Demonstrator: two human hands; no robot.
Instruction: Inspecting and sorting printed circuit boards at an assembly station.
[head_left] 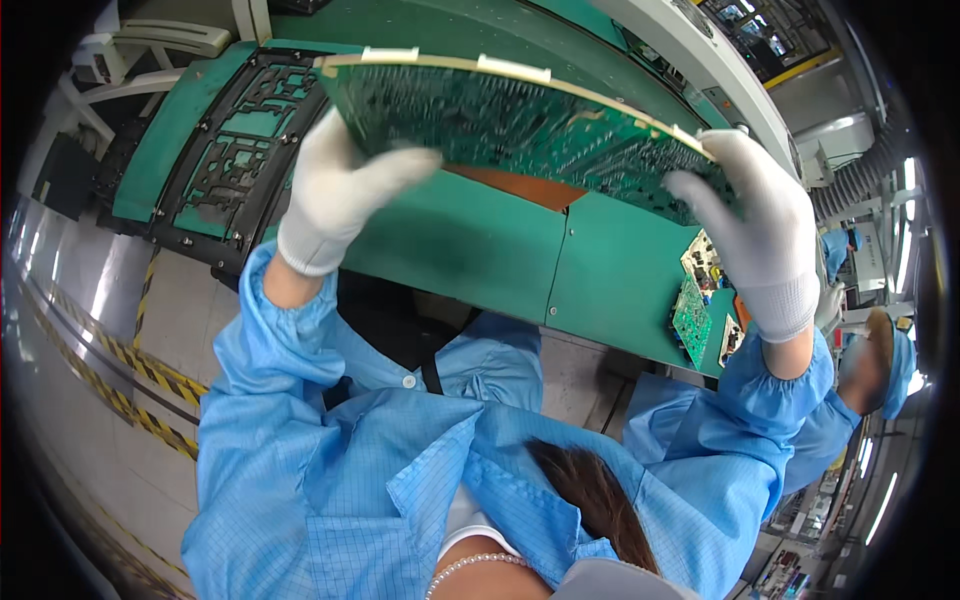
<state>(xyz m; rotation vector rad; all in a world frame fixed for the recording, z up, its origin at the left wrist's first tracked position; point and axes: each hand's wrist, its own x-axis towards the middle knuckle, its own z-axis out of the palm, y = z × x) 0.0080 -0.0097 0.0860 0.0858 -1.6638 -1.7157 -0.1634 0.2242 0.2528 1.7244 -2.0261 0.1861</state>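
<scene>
A long green circuit board (520, 125) is held up over the green bench, tilted so that its solder side shows toward me. My left hand (345, 190), in a white glove, grips its left end with the thumb across the face. At the other end my right hand (755, 210), gloved the same way, clasps the board's edge between thumb and fingers. White connectors show along the board's upper rim. The fingers behind the board are hidden.
On the left of the bench (480, 240) lies a black-framed fixture (235, 150) with cut-outs. Smaller circuit boards (692, 318) lie near the right edge. A white machine frame (690, 50) stands behind. To the right sits another person in blue (850, 390).
</scene>
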